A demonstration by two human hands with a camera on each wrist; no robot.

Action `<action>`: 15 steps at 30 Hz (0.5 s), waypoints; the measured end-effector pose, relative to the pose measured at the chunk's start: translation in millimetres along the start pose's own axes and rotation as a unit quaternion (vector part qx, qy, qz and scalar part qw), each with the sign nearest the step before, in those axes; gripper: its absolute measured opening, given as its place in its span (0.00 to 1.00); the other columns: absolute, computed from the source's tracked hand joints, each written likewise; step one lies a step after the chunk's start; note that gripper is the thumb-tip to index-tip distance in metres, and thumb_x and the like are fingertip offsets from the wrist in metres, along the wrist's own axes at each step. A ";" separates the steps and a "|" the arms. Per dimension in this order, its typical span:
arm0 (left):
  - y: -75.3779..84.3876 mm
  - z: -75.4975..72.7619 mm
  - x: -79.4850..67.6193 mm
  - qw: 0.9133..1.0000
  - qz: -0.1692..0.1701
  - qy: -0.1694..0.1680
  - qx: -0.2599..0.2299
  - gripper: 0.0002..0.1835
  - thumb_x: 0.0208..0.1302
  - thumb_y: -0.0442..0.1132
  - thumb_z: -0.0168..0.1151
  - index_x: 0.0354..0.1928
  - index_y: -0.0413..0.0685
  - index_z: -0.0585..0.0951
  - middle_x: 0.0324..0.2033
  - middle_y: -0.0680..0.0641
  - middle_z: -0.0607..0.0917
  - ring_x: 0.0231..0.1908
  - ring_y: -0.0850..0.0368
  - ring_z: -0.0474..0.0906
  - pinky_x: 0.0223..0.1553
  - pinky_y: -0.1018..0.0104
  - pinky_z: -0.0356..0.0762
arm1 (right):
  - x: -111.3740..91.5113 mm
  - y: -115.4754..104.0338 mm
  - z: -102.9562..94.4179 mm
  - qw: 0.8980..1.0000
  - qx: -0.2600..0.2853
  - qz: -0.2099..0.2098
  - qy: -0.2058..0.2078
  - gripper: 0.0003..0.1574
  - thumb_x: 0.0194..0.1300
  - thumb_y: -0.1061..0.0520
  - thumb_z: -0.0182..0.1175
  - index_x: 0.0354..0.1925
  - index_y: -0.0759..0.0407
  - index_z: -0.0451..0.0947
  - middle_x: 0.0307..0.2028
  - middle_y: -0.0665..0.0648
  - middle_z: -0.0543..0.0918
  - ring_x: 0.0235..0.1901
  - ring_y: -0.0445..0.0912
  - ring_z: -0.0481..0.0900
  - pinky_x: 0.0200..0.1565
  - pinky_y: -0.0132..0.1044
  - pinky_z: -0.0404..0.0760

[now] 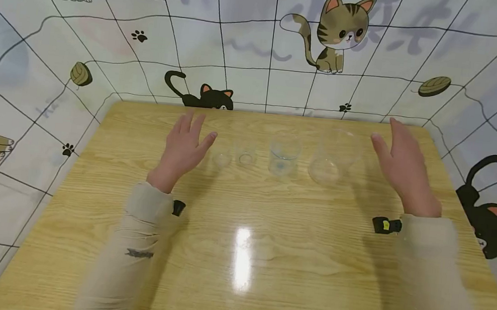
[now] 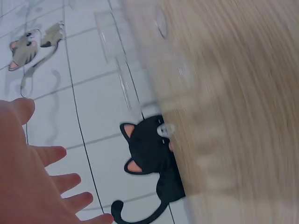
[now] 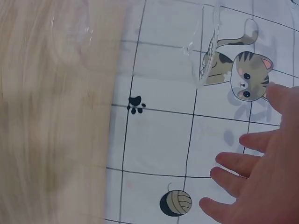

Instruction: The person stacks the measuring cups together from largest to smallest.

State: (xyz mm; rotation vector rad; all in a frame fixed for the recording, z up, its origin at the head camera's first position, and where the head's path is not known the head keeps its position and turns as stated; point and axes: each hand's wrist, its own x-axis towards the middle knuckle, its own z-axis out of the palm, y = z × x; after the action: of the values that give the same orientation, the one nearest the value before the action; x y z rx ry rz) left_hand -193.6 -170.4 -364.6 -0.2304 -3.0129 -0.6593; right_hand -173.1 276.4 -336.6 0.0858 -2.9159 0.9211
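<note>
Several clear, see-through cup-like vessels stand in a row near the table's back edge, bigger toward the right. At the left end is the smallest vessel (image 1: pixel 222 159), then a small vessel (image 1: pixel 245 158), a medium vessel (image 1: pixel 283 164) with a bluish tint, and the largest vessel (image 1: pixel 326 170). My left hand (image 1: pixel 184 149) is held left of the row, fingers spread, touching nothing. To the right of the largest vessel (image 3: pixel 204 51), my right hand (image 1: pixel 406 169) is held with fingers straight and thumb apart. Both palms look empty in the wrist views.
The wooden table (image 1: pixel 309 272) has a bright light reflection in front of the row. White tiled sheeting (image 1: pixel 251 39) with printed cats rises behind and on both sides. Dark straps with small devices (image 1: pixel 386 225) sit at the wrists.
</note>
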 end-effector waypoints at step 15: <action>49.3 46.1 -23.6 0.975 0.068 0.044 -0.205 0.34 0.67 0.60 0.42 0.69 0.51 0.55 0.70 0.46 0.48 0.69 0.46 0.41 0.63 0.42 0.51 | -36.9 -3.8 49.7 0.940 0.318 0.070 0.105 0.37 0.69 0.40 0.41 0.70 0.34 0.37 0.71 0.45 0.49 0.70 0.42 0.47 0.68 0.49 0.46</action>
State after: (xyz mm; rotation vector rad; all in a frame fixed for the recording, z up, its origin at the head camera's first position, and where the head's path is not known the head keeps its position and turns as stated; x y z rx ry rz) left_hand -163.4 -110.0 -388.0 -0.4049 -2.7155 -1.2339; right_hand -139.1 245.8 -378.6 -0.1721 -2.3427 1.7399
